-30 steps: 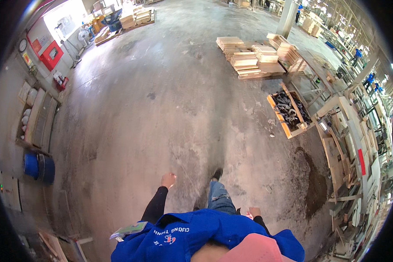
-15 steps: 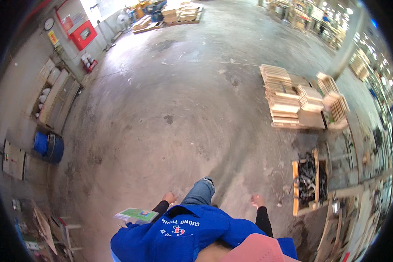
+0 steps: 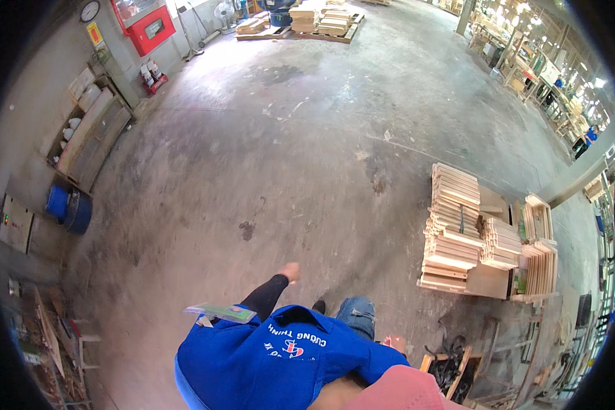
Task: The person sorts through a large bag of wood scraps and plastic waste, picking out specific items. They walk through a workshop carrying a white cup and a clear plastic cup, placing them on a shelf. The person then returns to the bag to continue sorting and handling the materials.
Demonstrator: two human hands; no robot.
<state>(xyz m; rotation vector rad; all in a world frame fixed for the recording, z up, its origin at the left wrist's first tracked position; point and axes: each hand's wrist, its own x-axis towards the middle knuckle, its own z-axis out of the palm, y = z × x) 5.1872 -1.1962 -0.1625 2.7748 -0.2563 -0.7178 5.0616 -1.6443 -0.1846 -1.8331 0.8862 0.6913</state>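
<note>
1. With the wearer at the clock's centre and twelve ahead, the left hand (image 3: pixel 291 272) is near twelve, over the floor (image 3: pixel 307 184). Nothing shows in it; how tightly its fingers curl, I cannot tell.
2. The right hand (image 3: pixel 395 343) is at three, partly hidden by the blue sleeve (image 3: pixel 379 359). Whether it grips anything, I cannot tell. A wide swing could knock it on the crate (image 3: pixel 459 374), the nearest thing, just beyond it at three.
3. Black pieces (image 3: pixel 449 350) fill that crate, some apparently rising above its rails; a leg passing too close could catch on them.
4. Boards (image 3: pixel 451 253) stand in stacks at two. Cutting that corner short could bump an edge and tip uneven layers.
5. A dark patch (image 3: pixel 247 230) marks the floor at eleven. If it is wet or oily, which I cannot tell, the shoe (image 3: pixel 319 307) could slip.
6. The badge (image 3: pixel 225 313) juts out at ten; leaning over stacked wood could snag it.
</note>
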